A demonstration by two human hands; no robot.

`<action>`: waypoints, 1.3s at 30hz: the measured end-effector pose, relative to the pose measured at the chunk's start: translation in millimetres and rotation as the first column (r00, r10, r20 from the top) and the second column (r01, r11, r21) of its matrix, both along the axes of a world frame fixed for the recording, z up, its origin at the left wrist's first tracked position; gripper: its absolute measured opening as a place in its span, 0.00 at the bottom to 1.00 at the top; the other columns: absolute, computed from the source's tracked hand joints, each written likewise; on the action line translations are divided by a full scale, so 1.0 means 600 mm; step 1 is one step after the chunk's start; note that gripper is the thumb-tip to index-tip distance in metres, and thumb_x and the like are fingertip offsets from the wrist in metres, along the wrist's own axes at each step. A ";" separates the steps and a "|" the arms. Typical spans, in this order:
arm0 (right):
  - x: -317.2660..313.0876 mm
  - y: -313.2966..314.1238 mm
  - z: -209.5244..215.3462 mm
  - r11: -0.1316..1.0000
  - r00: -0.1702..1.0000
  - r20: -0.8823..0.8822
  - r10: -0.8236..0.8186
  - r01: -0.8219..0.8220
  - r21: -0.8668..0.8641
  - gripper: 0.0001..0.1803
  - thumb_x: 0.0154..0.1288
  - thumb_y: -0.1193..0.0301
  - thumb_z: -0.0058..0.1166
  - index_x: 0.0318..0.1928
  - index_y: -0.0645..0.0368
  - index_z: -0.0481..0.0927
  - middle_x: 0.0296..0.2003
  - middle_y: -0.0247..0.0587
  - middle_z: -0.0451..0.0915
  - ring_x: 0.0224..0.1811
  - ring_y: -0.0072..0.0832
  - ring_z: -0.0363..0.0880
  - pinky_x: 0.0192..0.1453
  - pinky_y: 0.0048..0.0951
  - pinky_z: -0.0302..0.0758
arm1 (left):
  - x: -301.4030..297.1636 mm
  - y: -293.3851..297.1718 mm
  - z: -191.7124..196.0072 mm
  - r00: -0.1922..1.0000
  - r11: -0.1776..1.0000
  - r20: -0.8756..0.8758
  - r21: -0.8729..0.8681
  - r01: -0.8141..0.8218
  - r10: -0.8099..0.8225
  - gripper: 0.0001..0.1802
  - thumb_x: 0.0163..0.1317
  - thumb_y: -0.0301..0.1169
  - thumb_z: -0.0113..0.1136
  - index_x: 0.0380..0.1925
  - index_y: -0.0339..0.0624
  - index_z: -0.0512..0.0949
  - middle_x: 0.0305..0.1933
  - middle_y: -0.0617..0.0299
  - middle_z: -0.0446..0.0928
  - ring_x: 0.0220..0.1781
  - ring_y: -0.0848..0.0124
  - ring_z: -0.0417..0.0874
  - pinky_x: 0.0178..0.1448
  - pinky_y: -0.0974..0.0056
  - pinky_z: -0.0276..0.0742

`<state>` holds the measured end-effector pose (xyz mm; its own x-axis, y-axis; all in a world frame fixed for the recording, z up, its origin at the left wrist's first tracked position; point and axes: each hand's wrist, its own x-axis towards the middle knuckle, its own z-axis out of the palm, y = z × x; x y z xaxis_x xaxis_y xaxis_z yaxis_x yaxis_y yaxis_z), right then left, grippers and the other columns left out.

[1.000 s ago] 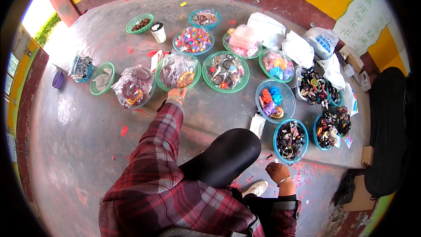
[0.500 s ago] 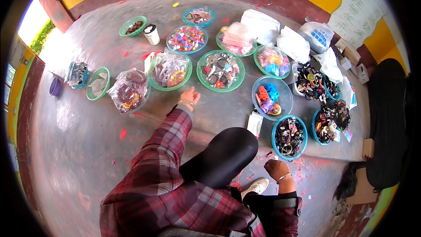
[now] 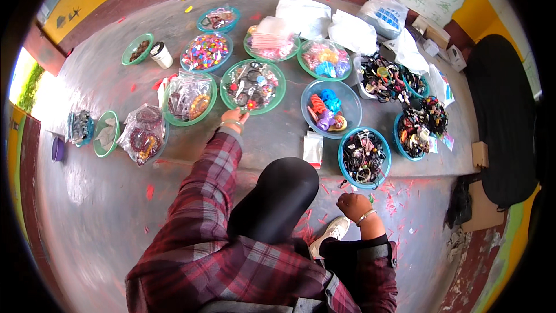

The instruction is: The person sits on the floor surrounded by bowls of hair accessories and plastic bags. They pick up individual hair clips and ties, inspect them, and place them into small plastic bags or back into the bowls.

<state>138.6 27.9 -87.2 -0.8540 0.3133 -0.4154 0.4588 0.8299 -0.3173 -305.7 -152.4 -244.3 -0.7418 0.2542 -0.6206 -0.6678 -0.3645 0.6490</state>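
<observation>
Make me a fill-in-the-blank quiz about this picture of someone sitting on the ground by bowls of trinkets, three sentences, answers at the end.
1. The left hand reaches to the near rim of a ____ bowl of mixed trinkets.
2. The right hand, closed in a fist, wears a ____ on its wrist.
3. The white cup stands beside a small green bowl on the person's far ____.

Missing words: green; bracelet; left
</observation>
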 end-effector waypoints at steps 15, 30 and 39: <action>0.007 -0.017 0.045 0.999 0.998 -0.050 -0.035 0.034 -0.023 0.13 0.54 0.61 0.47 0.28 0.57 0.77 0.26 0.50 0.77 0.32 0.47 0.75 0.37 0.43 0.71 | 0.131 -0.188 0.061 0.986 0.955 0.006 -0.248 0.163 -0.166 0.05 0.59 0.26 0.49 0.35 0.37 0.67 0.34 0.56 0.68 0.33 0.65 0.73 0.38 0.62 0.78; 0.024 -0.028 0.048 0.999 0.993 -0.114 0.002 0.003 0.045 0.12 0.53 0.61 0.46 0.28 0.56 0.78 0.26 0.49 0.77 0.30 0.45 0.76 0.35 0.43 0.72 | 0.128 -0.294 0.027 0.782 0.354 -0.543 -0.828 -0.436 -0.306 0.14 0.56 0.32 0.51 0.40 0.34 0.71 0.38 0.48 0.75 0.36 0.56 0.77 0.40 0.58 0.72; -0.014 -0.073 0.051 0.992 0.983 -0.177 -0.040 0.019 -0.121 0.15 0.53 0.62 0.46 0.37 0.56 0.77 0.31 0.51 0.78 0.35 0.44 0.76 0.41 0.42 0.71 | 0.329 -0.112 0.247 0.098 0.714 -0.711 -0.672 0.199 -0.696 0.23 0.65 0.42 0.35 0.44 0.36 0.73 0.44 0.47 0.74 0.49 0.54 0.73 0.53 0.59 0.66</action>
<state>130.4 -15.9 -56.8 -0.9087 0.2974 -0.2929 0.4099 0.7685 -0.4913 -108.2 -219.8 -96.3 -0.6270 0.7450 0.2275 0.4953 0.1558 0.8546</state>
